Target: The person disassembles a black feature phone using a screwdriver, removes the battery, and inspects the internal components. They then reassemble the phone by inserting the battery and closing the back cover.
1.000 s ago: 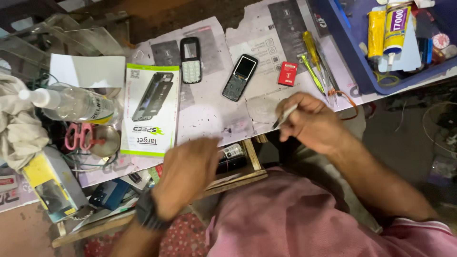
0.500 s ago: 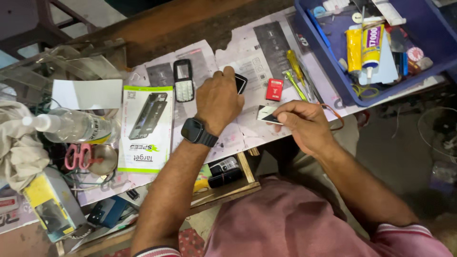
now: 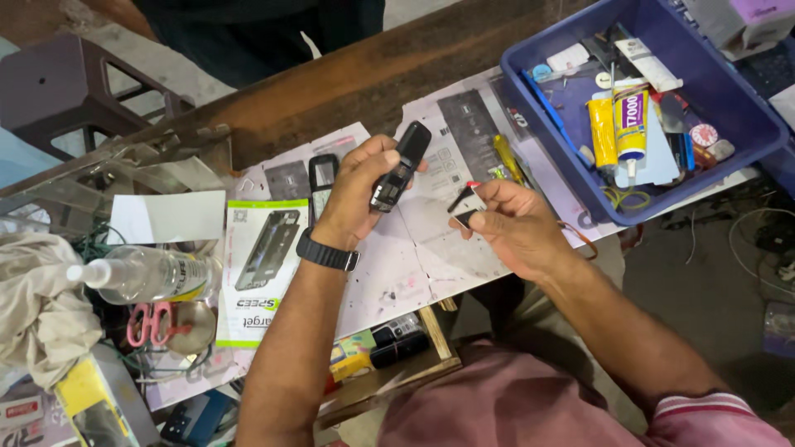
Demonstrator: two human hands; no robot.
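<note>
1. A black bar-shaped phone [image 3: 400,165] is held above the table [image 3: 397,70], tilted with its upper end pointing away from the person, over the printed paper sheets [image 3: 414,257] that cover the table top.
2. The left hand [image 3: 356,194] grips the phone, its fingers [image 3: 374,161] closed around the lower half; a black watch [image 3: 327,252] sits on that wrist.
3. The right hand [image 3: 513,228] is just beside it, fingers pinched shut on a small dark part [image 3: 464,207]; what the part is cannot be told.
4. A second phone [image 3: 322,178], black-framed and flat, lies on the paper behind the left hand.
5. A yellow-handled tool [image 3: 507,159] lies on the paper beyond the right hand.
6. A green and white phone box [image 3: 269,273] lies left of the left forearm.
7. Farther left are a clear spray bottle [image 3: 141,275], pink-handled scissors [image 3: 149,324] and a bundle of pale cloth [image 3: 37,306].
8. A blue plastic tray [image 3: 745,116] stands at the right end of the table, holding glue tubes [image 3: 617,124] and small odds and ends.
</note>
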